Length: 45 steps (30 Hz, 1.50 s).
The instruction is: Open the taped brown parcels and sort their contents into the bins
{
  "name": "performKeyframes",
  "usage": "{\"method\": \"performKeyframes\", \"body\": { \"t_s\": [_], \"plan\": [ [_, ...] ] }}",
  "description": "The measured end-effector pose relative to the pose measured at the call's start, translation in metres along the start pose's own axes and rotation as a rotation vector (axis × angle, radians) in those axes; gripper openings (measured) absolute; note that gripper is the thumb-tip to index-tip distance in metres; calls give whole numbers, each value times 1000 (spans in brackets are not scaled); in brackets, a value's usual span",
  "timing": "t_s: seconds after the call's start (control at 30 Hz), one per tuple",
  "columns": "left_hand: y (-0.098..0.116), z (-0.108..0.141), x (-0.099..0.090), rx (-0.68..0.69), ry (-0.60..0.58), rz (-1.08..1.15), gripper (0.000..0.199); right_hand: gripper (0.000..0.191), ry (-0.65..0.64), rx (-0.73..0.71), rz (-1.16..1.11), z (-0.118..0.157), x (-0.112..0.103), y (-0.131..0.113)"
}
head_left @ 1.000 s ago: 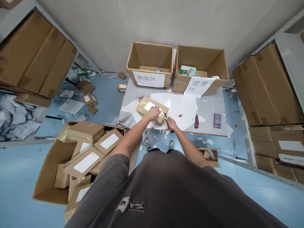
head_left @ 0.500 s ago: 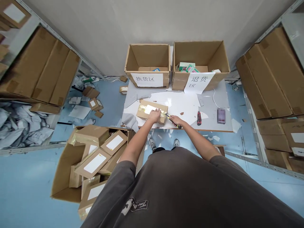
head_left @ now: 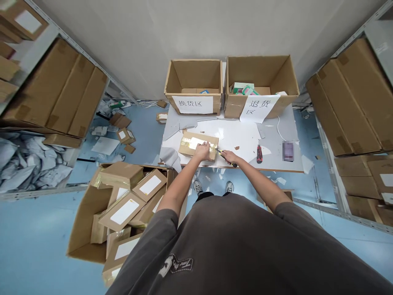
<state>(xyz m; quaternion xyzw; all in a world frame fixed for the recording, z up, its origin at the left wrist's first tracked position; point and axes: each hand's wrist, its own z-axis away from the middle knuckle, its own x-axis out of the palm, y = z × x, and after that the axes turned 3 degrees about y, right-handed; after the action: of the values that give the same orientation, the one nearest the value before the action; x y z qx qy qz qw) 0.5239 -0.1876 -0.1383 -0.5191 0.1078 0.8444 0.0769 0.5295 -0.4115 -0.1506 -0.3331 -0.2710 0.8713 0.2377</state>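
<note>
L hand (head_left: 202, 151) lies palm-down on pkg (head_left: 190, 143), R half; fingers slightly spread, not wrapped round it, prob. to steady it. R hand (head_left: 230, 157) has fingers curled tight round handle of blk/yellow cutter (head_left: 234, 165), tip at pkg's R end by clear tape (head_left: 214, 150); blade contact, can't tell. Pkg sits near front edge of table (head_left: 245, 133), under L fingers, just L of R ones; seemingly there for easy reach. Red/blk cutter (head_left: 259, 154) lies farther R, apart from hands. Two signed cartons (head_left: 231, 107) at rear, prob. for working room in front. Big carton (head_left: 80, 235) of other pkgs (head_left: 121, 178) by person's L side, likely for reach.
</note>
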Motion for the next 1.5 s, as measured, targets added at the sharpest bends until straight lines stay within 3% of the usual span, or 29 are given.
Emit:
{"method": "performKeyframes", "body": {
  "t_s": [0.27, 0.5, 0.7, 0.9, 0.97, 1.07, 1.13, 1.23, 1.33, 1.4, 1.5],
  "plan": [
    [-7, -6, 5, 117, 19, -20, 128, 28, -40, -3, -46, -1, 7, -1],
    [-11, 0, 9, 117, 19, 7, 118, 32, -42, 29, -115, 2, 18, 9],
    [-12, -1, 8, 105, 24, 23, 124, 30, -123, -17, -155, 9, 32, 4],
    [-16, -2, 9, 118, 67, 118, 125, 30, -61, -21, -125, 18, 25, 15],
    [-21, -4, 5, 142, 117, 180, 112, 29, -34, -17, -142, 22, 16, 25],
    [-27, -15, -7, 134, 179, 228, 68, 28, 36, 21, -211, 23, 5, 37],
    [-29, -25, -18, 114, 204, 203, 54, 29, 80, 38, -246, 21, 1, 41],
    [-28, -45, -31, 91, 175, 128, 82, 30, 120, 5, -267, 16, 0, 39],
    [-26, -65, -37, 55, 25, 77, 120, 30, 132, -41, -244, 14, 3, 33],
    [-28, -75, -36, 73, -75, 66, 125, 30, 134, -59, -211, 13, 4, 29],
    [-35, -82, -31, 146, -126, 87, 115, 29, 135, -62, -166, 14, 3, 23]
  ]
}}
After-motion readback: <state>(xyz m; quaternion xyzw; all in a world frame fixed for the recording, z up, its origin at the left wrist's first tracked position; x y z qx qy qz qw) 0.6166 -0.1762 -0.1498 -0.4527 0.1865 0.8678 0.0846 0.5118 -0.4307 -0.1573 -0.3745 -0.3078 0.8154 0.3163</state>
